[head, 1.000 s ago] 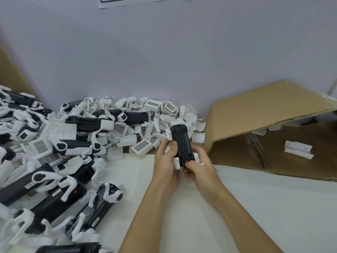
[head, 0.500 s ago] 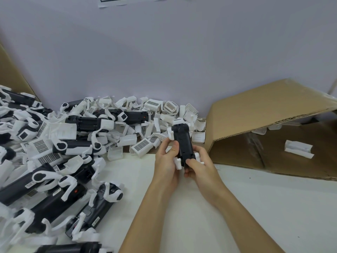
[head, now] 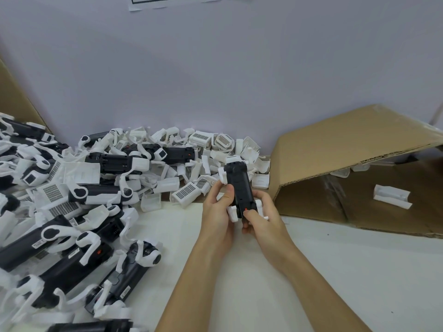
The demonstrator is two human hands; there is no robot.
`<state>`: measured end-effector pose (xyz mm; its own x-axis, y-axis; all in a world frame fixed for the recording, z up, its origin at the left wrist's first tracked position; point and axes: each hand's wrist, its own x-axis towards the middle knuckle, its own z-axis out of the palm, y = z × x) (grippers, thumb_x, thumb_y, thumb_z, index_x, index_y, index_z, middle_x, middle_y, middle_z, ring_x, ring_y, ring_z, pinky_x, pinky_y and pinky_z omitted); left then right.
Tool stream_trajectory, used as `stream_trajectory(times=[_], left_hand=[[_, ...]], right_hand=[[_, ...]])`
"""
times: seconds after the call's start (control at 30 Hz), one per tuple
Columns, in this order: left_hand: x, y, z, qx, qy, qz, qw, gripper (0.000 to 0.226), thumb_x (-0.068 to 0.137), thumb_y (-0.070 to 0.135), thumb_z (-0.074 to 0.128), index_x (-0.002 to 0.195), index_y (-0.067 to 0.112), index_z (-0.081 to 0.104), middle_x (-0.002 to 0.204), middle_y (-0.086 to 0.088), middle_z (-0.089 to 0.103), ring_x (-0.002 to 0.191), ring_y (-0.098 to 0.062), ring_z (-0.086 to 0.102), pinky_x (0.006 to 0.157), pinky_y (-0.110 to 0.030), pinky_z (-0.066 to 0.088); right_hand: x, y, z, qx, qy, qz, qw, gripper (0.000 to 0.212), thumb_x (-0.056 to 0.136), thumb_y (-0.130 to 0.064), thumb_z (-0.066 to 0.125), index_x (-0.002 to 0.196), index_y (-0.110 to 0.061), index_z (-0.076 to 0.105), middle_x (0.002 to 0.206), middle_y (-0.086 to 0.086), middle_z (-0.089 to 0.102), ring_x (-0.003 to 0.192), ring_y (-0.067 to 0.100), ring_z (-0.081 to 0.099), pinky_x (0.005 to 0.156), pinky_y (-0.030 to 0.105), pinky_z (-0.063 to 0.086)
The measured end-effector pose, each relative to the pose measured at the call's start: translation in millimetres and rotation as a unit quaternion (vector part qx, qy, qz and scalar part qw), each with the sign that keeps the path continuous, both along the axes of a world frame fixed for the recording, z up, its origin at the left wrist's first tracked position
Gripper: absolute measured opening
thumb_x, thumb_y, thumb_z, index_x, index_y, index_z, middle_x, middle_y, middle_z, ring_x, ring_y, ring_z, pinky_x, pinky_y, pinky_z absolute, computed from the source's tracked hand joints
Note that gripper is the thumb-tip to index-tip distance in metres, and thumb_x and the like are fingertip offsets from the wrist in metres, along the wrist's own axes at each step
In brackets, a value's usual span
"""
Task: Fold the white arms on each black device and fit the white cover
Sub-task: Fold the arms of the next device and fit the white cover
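I hold one black device (head: 239,185) upright above the white table, its white arms folded against its sides. My left hand (head: 217,212) grips its left side, thumb on the black face. My right hand (head: 262,216) grips its lower right end, thumb pressing near a small red mark. A pile of black devices with spread white arms (head: 60,236) fills the left. Loose white covers (head: 189,192) lie heaped behind my hands along the wall.
An open cardboard box (head: 347,144) lies on its side at the right, with a white part (head: 392,198) inside it. The white table (head: 335,271) stretches in front and to the right. A cardboard edge (head: 14,99) stands at far left.
The device has tilted slightly and shifted a little between my hands; my right thumb has moved onto its lower end. The piles have not moved.
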<state>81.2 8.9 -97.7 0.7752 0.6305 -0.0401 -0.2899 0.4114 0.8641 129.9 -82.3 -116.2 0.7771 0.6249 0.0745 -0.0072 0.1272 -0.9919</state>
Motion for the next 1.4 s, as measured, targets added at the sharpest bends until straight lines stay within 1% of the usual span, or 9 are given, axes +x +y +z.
stream_trajectory(times=[0.13, 0.27, 0.47, 0.57, 0.67, 0.8, 1.1, 1.27, 1.4], left_hand=[[-2.2, -0.7, 1.9, 0.021, -0.012, -0.002, 1.000, 0.021, 0.100, 0.022, 0.055, 0.105, 0.008, 0.070, 0.089, -0.013, 0.069, 0.077, -0.031, 0.061, 0.052, -0.030, 0.045], [-1.0, 5.0, -2.1, 0.134, 0.048, 0.068, 0.987, 0.021, 0.100, 0.021, 0.057, 0.107, 0.012, 0.075, 0.103, -0.007, 0.077, 0.101, -0.024, 0.072, 0.088, -0.036, 0.054], [-4.5, 15.1, 1.6, 0.079, 0.048, 0.078, 0.993, 0.040, 0.102, 0.036, 0.047, 0.091, 0.013, 0.078, 0.093, -0.010, 0.078, 0.086, -0.018, 0.074, 0.078, -0.031, 0.051], [-3.5, 12.8, 3.1, 0.039, 0.027, 0.037, 0.998, 0.042, 0.082, 0.057, 0.061, 0.081, 0.020, 0.080, 0.088, -0.007, 0.077, 0.073, -0.018, 0.071, 0.061, -0.027, 0.052], [-3.2, 13.0, 1.8, 0.007, 0.016, 0.000, 1.000, 0.063, 0.060, 0.068, 0.073, 0.094, 0.015, 0.075, 0.093, -0.012, 0.073, 0.081, -0.024, 0.069, 0.059, -0.027, 0.050], [-5.3, 16.7, -0.1, -0.025, 0.003, -0.001, 1.000, 0.053, 0.073, 0.057, 0.065, 0.097, 0.010, 0.073, 0.094, -0.013, 0.074, 0.085, -0.025, 0.072, 0.061, -0.028, 0.055], [-16.4, 21.9, 8.7, -0.076, -0.065, -0.024, 0.995, 0.041, 0.101, 0.036, 0.042, 0.112, 0.005, 0.066, 0.110, -0.022, 0.070, 0.099, -0.032, 0.068, 0.098, -0.046, 0.047], [-18.0, 23.1, 10.2, -0.183, -0.122, -0.017, 0.975, 0.039, 0.104, 0.033, 0.039, 0.109, 0.005, 0.065, 0.087, -0.013, 0.071, 0.075, -0.024, 0.070, 0.090, -0.046, 0.051], [-26.2, 30.0, 8.6, -0.236, -0.173, 0.007, 0.956, 0.040, 0.088, 0.034, 0.052, 0.102, 0.001, 0.069, 0.080, -0.012, 0.067, 0.062, -0.023, 0.067, 0.057, -0.033, 0.057]], right_hand=[[-2.1, 1.0, 1.6, 0.037, -0.022, -0.024, 0.999, 0.040, 0.093, 0.004, 0.050, 0.114, -0.029, 0.057, 0.108, 0.005, 0.063, 0.068, 0.006, 0.062, 0.063, 0.022, 0.053], [-1.2, 4.0, -0.4, 0.069, -0.068, -0.094, 0.991, 0.037, 0.094, 0.006, 0.054, 0.119, -0.020, 0.059, 0.112, 0.000, 0.066, 0.095, 0.016, 0.070, 0.079, 0.036, 0.061], [-4.0, 3.9, -3.7, 0.048, -0.230, -0.155, 0.960, 0.053, 0.086, 0.006, 0.064, 0.121, -0.033, 0.057, 0.118, -0.008, 0.058, 0.107, 0.005, 0.059, 0.081, 0.011, 0.049], [-5.6, 3.8, -3.8, 0.044, -0.346, -0.175, 0.921, 0.051, 0.079, 0.011, 0.068, 0.118, -0.021, 0.060, 0.113, -0.003, 0.054, 0.102, 0.007, 0.058, 0.085, 0.017, 0.050], [-4.9, 2.9, -4.0, 0.024, -0.417, -0.179, 0.891, 0.042, 0.076, 0.013, 0.069, 0.110, -0.012, 0.065, 0.111, -0.001, 0.052, 0.100, 0.012, 0.058, 0.087, 0.031, 0.053], [-8.3, 2.0, -3.2, 0.026, -0.476, -0.159, 0.865, 0.044, 0.075, 0.009, 0.068, 0.110, -0.016, 0.062, 0.112, -0.003, 0.051, 0.103, 0.014, 0.056, 0.089, 0.028, 0.050], [0.2, 1.4, -4.7, 0.024, -0.325, -0.214, 0.921, 0.056, 0.075, 0.016, 0.056, 0.114, -0.025, 0.057, 0.111, -0.006, 0.055, 0.109, 0.008, 0.055, 0.077, 0.016, 0.046], [1.6, 1.8, -6.5, 0.009, -0.284, -0.213, 0.935, 0.052, 0.080, 0.014, 0.055, 0.111, -0.028, 0.057, 0.100, -0.006, 0.058, 0.096, 0.008, 0.056, 0.071, 0.009, 0.043], [4.1, 2.2, -8.2, -0.005, -0.254, -0.210, 0.944, 0.048, 0.083, 0.011, 0.054, 0.107, -0.030, 0.058, 0.092, -0.008, 0.058, 0.089, 0.005, 0.056, 0.067, 0.011, 0.043]])
